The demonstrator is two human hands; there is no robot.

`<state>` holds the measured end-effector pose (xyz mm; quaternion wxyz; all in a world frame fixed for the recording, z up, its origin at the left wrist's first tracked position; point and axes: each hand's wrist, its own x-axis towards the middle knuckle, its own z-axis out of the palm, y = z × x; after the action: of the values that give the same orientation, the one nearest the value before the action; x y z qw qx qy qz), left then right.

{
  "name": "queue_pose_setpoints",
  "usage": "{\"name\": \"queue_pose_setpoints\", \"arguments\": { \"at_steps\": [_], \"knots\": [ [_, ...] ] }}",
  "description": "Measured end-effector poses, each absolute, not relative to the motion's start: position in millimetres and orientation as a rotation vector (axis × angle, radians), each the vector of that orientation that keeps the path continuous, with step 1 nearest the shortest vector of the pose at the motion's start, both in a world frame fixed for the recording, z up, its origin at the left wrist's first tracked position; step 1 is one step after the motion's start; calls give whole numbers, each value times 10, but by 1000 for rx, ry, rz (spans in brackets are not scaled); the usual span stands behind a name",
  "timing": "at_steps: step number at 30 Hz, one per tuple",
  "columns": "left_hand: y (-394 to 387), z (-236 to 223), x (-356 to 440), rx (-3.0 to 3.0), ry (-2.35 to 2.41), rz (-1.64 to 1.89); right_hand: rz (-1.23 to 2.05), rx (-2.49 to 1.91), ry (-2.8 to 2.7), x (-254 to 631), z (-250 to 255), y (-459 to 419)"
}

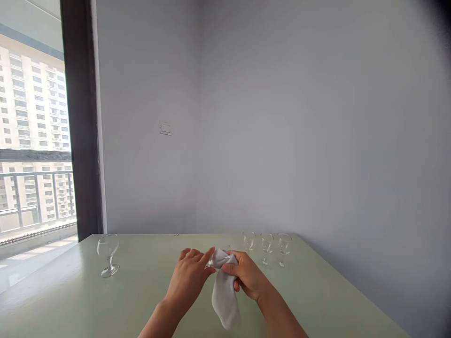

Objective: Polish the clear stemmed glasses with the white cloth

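Observation:
Over the middle of the table, my left hand (190, 274) pinches a small clear stemmed glass (210, 264) between thumb and fingers. Most of that glass is hidden by the hand and by a white cloth (226, 300). My right hand (248, 274) is closed on the cloth, pressing it against the glass. The lower end of the cloth hangs down loosely between my wrists. Where exactly the right fingers sit behind the cloth cannot be made out.
Three clear stemmed glasses stand in a row at the back right: a left one (248, 240), a middle one (267, 244) and a right one (284, 245). Another stemmed glass (109, 256) stands at the left of the pale green table (141, 300). Grey walls (282, 117) rise behind.

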<state>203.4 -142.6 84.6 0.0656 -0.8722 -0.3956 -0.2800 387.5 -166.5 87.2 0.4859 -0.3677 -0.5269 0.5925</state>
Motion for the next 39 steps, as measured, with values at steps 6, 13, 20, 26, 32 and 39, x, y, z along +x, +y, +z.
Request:
{"name": "queue_pose_setpoints", "arguments": {
  "at_steps": [6,13,20,26,32,39],
  "knots": [
    [-1404,887,2048,-2540,-1007,-916,1429,-849,-1274,3826,906,-1709],
    [-1428,986,1882,-3116,-1409,-988,1169,-1112,-1876,3982,1065,-1894],
    [-1390,869,1891,-3843,-1327,-1268,836,-1179,-2095,4039,1171,-1954],
    [-1262,682,1885,-4054,-1244,-1454,485,-1190,-2060,4117,1219,-1909],
    [-1235,569,1909,-3591,-1539,-2418,18,-1393,-1605,4234,986,-1658],
    [-1246,554,2129,-3404,-1793,-1948,-455,-1084,-2121,3770,972,-1809]
  ]
}}
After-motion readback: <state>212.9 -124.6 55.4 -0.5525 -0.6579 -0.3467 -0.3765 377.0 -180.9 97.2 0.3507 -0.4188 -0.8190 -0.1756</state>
